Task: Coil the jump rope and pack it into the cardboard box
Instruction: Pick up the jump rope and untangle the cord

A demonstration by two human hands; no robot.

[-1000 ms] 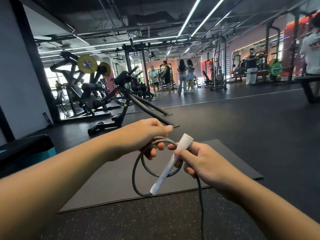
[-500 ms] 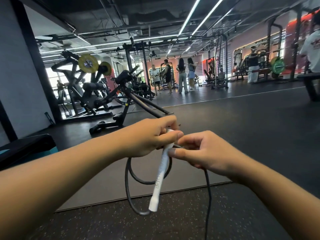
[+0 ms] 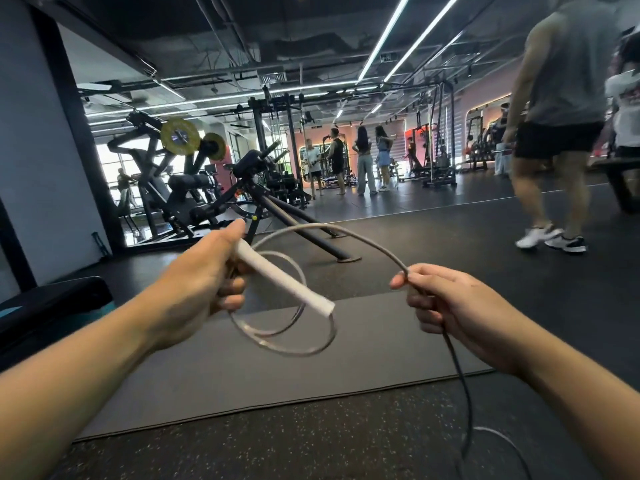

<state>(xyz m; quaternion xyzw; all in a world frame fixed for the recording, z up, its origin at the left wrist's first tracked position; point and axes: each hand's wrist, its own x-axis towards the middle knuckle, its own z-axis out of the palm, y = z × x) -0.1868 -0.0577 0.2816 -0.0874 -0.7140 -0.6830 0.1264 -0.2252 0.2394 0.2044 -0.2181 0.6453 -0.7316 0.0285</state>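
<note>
Plainly, the weak spot is the slack: the thin dark grey jump rope cord (image 3: 460,372) hangs from the right hand (image 3: 457,313) down to the speckled black rubber floor (image 3: 311,445), where a loose bight trails off toward the lower right. If that tail snags or kinks as the next turn is drawn in, the coil could come out uneven, I judge. The right hand's fingers (image 3: 420,275) are curled and pinch the cord just where it arches over toward the other hand. The left hand (image 3: 204,282) grips the upper end of the white cylindrical jump rope handle (image 3: 284,278), fingers wrapped round it, and the gathered loops (image 3: 287,341) hang below that fist, two or three turns, blurred. Those loops are held only by the fist, so a slackened grip would likely let them spring open. The handle slants down to the right across the loops. Beyond lies a dark grey exercise mat (image 3: 363,355) on the floor. No cardboard box is in view. Farther off, a person in a grey top (image 3: 561,133) walks past at right, near enough that the trailing cord might be a trip risk.
</note>
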